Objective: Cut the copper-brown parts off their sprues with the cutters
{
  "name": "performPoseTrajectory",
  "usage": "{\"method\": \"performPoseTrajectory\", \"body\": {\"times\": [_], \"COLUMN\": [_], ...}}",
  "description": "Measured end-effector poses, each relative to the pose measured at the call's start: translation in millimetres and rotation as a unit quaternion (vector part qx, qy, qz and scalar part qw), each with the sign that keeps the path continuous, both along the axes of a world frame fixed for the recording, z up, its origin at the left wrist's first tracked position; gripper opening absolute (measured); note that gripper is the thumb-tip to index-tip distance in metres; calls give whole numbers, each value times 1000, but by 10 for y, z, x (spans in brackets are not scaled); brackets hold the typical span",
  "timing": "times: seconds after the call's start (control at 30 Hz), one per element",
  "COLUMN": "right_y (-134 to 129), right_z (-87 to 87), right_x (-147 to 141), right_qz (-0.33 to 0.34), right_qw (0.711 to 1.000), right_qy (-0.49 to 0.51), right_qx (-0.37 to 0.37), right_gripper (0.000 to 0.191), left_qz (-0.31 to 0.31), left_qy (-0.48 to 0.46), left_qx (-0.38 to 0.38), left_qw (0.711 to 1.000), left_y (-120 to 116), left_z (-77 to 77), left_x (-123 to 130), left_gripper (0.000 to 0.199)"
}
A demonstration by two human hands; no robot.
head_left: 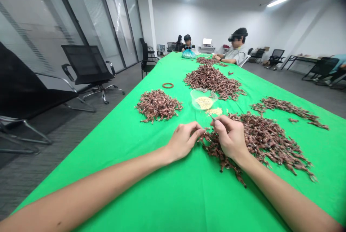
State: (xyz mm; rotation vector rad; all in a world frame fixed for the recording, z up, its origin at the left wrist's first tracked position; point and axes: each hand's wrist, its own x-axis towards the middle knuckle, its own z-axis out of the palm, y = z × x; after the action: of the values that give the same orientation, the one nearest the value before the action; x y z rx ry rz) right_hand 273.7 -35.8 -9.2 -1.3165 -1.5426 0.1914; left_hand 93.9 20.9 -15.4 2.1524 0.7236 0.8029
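My left hand (183,140) is closed in a pinch at the left edge of a pile of small reddish-brown, knobbly pieces (267,141). One such brown piece (200,138) shows at its fingertips, mostly hidden. Over the same pile, my right hand (231,134) grips a thin, pointed metal tool that looks like tweezers (212,117). Its tip points up and left, toward loose pale-yellow bits (215,111) on the green cloth. Just beyond them stands a clear plastic bowl (191,96) with more pale bits inside.
A smaller brown heap (159,105) lies left, with a brown ring (168,85) behind it. A larger heap (212,80) sits past the bowl, and a strip of pieces (292,109) lies right. Two people (238,49) sit farther along the green table (129,152). Office chairs (89,64) stand left.
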Motion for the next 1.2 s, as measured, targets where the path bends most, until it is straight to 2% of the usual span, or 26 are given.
{"method": "performPoseTrajectory", "body": {"times": [0.23, 0.37, 0.5, 0.63, 0.97, 1.07, 1.2], "right_y": [21, 5, -11, 0, 29, 34, 22], "right_z": [26, 66, 82, 60, 49, 37, 33], "right_x": [-27, -73, -109, -113, -101, -86, -59], "right_qz": [26, 82, 119, 131, 138, 157, 199], "right_qw": [998, 989, 983, 981, 977, 974, 960], "right_qy": [-18, -7, -27, -50, -92, -78, -15], "right_qx": [-61, -119, -135, -136, -135, -141, -195], "right_gripper": [31, 26, 25, 21, 19, 21, 23], "left_qz": [19, 27, 22, 2, 17, 15, 14], "left_qy": [-28, -74, -113, -143, -191, -195, -215], "left_qx": [31, -24, -62, -118, -218, -224, -237], "left_qw": [999, 997, 991, 983, 957, 955, 947], "left_y": [43, 90, 103, 108, 185, 182, 178], "left_z": [-32, -61, -75, -110, -171, -166, -157], "left_x": [-6, -14, -17, -23, -6, -10, -13], "left_gripper": [32, 33, 32, 30, 36, 35, 35]}}
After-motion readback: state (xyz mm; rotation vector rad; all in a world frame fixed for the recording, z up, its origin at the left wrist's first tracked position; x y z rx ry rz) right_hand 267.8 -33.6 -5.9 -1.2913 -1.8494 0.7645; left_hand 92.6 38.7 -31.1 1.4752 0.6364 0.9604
